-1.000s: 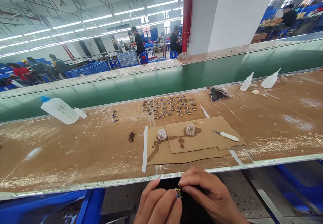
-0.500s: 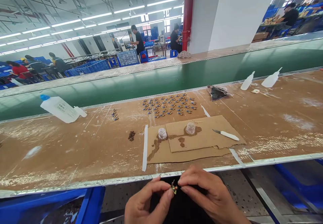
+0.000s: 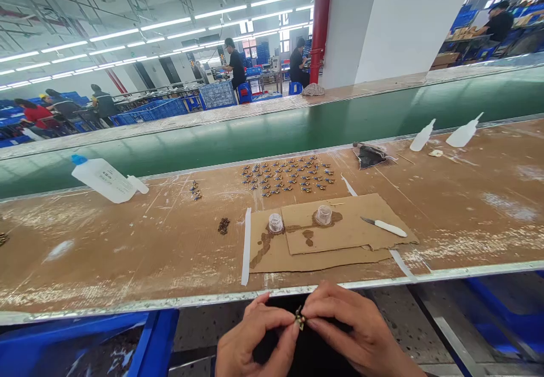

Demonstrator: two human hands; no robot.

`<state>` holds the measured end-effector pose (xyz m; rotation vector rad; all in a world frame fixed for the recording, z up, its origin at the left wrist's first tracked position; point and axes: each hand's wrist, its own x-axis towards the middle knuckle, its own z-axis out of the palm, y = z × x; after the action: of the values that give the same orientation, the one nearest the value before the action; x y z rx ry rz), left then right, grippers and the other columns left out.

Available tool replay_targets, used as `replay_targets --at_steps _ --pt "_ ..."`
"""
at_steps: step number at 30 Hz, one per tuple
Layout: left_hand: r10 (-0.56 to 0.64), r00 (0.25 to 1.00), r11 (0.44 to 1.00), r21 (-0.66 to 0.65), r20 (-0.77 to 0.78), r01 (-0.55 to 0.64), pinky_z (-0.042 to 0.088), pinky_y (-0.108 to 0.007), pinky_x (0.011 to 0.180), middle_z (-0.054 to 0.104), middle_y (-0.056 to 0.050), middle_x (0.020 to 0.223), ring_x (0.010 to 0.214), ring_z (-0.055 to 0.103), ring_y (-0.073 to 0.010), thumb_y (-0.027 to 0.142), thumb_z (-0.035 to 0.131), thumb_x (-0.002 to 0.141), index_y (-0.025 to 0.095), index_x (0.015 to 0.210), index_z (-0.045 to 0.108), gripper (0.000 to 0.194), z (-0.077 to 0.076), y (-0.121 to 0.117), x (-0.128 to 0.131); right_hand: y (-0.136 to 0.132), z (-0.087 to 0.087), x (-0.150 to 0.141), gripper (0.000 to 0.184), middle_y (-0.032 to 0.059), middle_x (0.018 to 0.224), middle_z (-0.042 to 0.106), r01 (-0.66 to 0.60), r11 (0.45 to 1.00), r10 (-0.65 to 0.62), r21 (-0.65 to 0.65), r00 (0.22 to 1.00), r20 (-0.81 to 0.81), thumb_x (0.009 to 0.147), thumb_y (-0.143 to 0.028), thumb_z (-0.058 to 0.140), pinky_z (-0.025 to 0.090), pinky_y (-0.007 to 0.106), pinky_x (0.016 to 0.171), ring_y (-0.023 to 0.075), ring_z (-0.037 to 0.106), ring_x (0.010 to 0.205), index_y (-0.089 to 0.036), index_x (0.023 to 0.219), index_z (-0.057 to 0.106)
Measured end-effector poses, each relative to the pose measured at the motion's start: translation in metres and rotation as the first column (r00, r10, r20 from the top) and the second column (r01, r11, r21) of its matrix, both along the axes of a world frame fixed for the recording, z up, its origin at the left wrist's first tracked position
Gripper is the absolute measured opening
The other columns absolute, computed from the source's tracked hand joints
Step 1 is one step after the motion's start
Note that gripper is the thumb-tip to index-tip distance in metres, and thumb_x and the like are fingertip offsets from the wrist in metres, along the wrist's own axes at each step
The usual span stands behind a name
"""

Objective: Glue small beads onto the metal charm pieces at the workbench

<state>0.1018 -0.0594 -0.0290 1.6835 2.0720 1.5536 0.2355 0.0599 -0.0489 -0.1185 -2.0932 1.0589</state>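
Note:
Between the fingertips of my left hand [image 3: 259, 337] is a small figurine-like piece [image 3: 300, 319], yellowish and dark, too small to make out fully. My right hand [image 3: 351, 323] pinches at its right side, thumb and forefinger almost together; whether a separate tiny part sits in that pinch is hidden. Both hands are in front of the bench edge, over my dark lap. On the bench beyond lie several rows of little blue and yellow pieces [image 3: 289, 176], a smaller group of them [image 3: 195, 191] to the left, and a pile of tiny brown parts [image 3: 223, 225].
Taped cardboard [image 3: 272, 262] carries two clear small cups [image 3: 276, 223] and a white-handled knife [image 3: 385, 227]. A large blue-capped bottle [image 3: 106, 181] lies left; two white squeeze bottles [image 3: 423, 135] and a dark cloth [image 3: 369, 156] are right. Behind runs a green conveyor belt [image 3: 255, 130]. A blue bin [image 3: 157, 337] stands below left.
The small piece has turned between my fingers, and my right fingertips now touch it where a slight gap showed before. My view has shifted slightly.

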Motion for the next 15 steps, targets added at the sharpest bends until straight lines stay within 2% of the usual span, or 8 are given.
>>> replay_targets --at_steps 3,5,10,12,15 --pt "-0.157 0.965 0.987 0.006 -0.209 0.162 0.046 -0.023 0.094 0.068 0.008 0.069 0.057 0.063 -0.0048 0.006 0.065 0.07 0.022 0.085 0.06 0.022 0.001 -0.0013 -0.0094 0.0003 0.0027 0.0008 0.015 0.0014 0.08 0.059 0.002 1.0 -0.001 0.031 1.0 -0.015 0.086 -0.01 0.053 0.048 0.014 0.067 0.0065 0.057 0.074 -0.019 0.096 0.058" --pt "-0.198 0.94 0.979 -0.005 -0.278 0.204 0.045 -0.022 0.096 0.068 0.008 0.071 0.058 0.062 -0.0038 0.003 0.065 0.068 0.021 0.089 0.058 0.028 0.0027 -0.0018 -0.0121 0.0004 0.0037 0.0017 0.015 0.0013 0.08 0.059 0.005 0.999 -0.004 0.053 1.0 -0.02 0.086 -0.01 0.053 0.048 0.013 0.066 0.0063 0.057 0.073 -0.019 0.097 0.058" --pt "-0.139 0.947 0.989 0.016 -0.29 0.15 0.043 -0.025 0.098 0.069 0.006 0.074 0.059 0.061 -0.0034 0.001 0.06 0.071 0.021 0.092 0.057 0.029 0.0068 -0.003 -0.0098 0.0006 0.0002 0.0035 0.017 0.0023 0.083 0.059 0.003 0.995 -0.002 0.104 1.0 -0.011 0.087 -0.009 0.052 0.048 0.015 0.067 0.0066 0.056 0.075 -0.018 0.1 0.057" --pt "-0.152 0.939 0.987 0.009 -0.31 0.163 0.043 -0.025 0.097 0.069 0.006 0.075 0.06 0.061 -0.004 0.002 0.061 0.071 0.021 0.092 0.059 0.028 0.0059 -0.0025 -0.0079 0.0009 -0.0015 0.0031 0.018 0.0027 0.083 0.059 0.01 0.99 -0.008 0.139 1.0 -0.013 0.086 -0.008 0.052 0.048 0.015 0.066 0.007 0.055 0.075 -0.017 0.101 0.057" --pt "-0.094 0.962 0.993 0.044 -0.257 0.109 0.044 -0.027 0.097 0.069 0.006 0.073 0.059 0.061 -0.0052 0.009 0.06 0.076 0.023 0.089 0.061 0.019 0.0018 0.0001 -0.0023 0.0028 0.0006 0.0042 0.019 0.0034 0.083 0.059 0.035 0.98 -0.031 0.198 0.999 -0.019 0.085 -0.007 0.053 0.048 0.016 0.066 0.0077 0.055 0.075 -0.016 0.101 0.057"
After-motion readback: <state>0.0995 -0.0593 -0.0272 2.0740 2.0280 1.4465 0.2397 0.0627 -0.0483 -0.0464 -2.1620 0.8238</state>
